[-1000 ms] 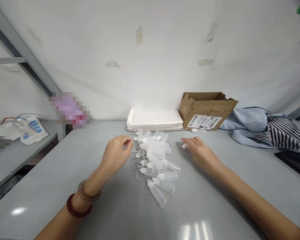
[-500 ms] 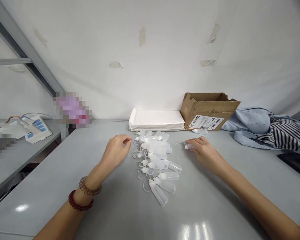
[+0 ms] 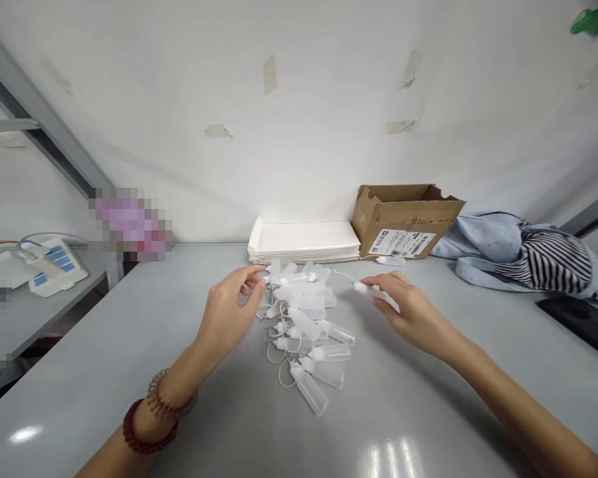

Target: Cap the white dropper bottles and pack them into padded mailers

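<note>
My right hand point(image 3: 403, 302) grips a small white needle-tip squeeze bottle point(image 3: 361, 287) between thumb and fingers, right of the pile. Its thin tip points left, a loose cap strap curves beyond it, and my fingers hide part of its body. My left hand point(image 3: 233, 309) is at the upper left edge of the pile, thumb and fingertips drawn together at a bottle's white tip; what they pinch is too small to make out. Several translucent squeeze bottles point(image 3: 309, 392) with looped cap straps lie heaped between my hands.
Behind the pile, a stack of white padded envelopes point(image 3: 303, 240) lies against the wall. An open cardboard box point(image 3: 408, 222) stands beside it, with one bottle point(image 3: 391, 261) in front. At right are a blue striped cloth bag point(image 3: 552, 255) and a black phone point(image 3: 580, 322). A power strip point(image 3: 57, 265) sits far left.
My right hand has raised and turned the bottle slightly, bringing it nearer the pile. My left thumb and fingers have shifted closer onto the pile's edge. The whole view has swung slightly right.
</note>
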The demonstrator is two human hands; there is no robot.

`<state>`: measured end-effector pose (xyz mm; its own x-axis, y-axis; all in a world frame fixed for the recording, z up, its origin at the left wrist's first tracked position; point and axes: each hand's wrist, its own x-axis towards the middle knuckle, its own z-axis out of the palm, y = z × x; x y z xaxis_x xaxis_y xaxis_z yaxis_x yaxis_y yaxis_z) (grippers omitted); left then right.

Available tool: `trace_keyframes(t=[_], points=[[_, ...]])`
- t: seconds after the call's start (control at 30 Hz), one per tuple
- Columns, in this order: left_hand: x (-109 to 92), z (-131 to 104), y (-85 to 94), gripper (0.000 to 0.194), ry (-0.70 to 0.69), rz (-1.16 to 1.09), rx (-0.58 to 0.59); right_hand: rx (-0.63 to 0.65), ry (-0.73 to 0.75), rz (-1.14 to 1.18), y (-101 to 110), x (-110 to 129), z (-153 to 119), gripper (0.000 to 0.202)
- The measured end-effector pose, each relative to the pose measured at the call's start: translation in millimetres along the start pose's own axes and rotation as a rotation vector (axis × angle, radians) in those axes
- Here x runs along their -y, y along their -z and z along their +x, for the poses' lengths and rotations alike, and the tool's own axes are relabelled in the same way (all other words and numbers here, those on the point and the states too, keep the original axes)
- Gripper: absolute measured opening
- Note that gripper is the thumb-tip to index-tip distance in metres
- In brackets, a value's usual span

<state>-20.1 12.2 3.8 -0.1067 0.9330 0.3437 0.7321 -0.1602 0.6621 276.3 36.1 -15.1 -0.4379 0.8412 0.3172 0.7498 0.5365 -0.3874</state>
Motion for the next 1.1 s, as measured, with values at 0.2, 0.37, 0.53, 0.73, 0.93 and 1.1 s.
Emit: trace_keyframes(t=[0.2, 0.37, 0.53, 0.73, 0.93, 1.1], points=[[-34, -26, 1.2, 0.039, 0.046, -0.531, 0.343, 0.202, -0.209, 0.727, 17, 55, -13, 0.027], [-37, -34, -0.8, 0.022, 0.043, -0.653, 0.415, 0.333, -0.228, 1.076, 13, 66, -14, 0.024], [-33, -32, -1.0, 0.017, -0.014, -0.621, 0.348, 0.348, -0.223, 1.125, 8, 62, -11, 0.026], [-36, -34, -1.8, 0.015, -0.109, -0.558, 0.346, 0.350, -0.251, 1.100, 5, 64, -14, 0.026], [-35, -34, -2.7, 0.020, -0.205, -0.533, 0.421, 0.412, -0.262, 1.137, 4, 68, -16, 0.024], [-36, -36, -2.7, 0.021, -0.183, -0.540, 0.456, 0.426, -0.253, 1.157, 3, 68, -17, 0.023]])
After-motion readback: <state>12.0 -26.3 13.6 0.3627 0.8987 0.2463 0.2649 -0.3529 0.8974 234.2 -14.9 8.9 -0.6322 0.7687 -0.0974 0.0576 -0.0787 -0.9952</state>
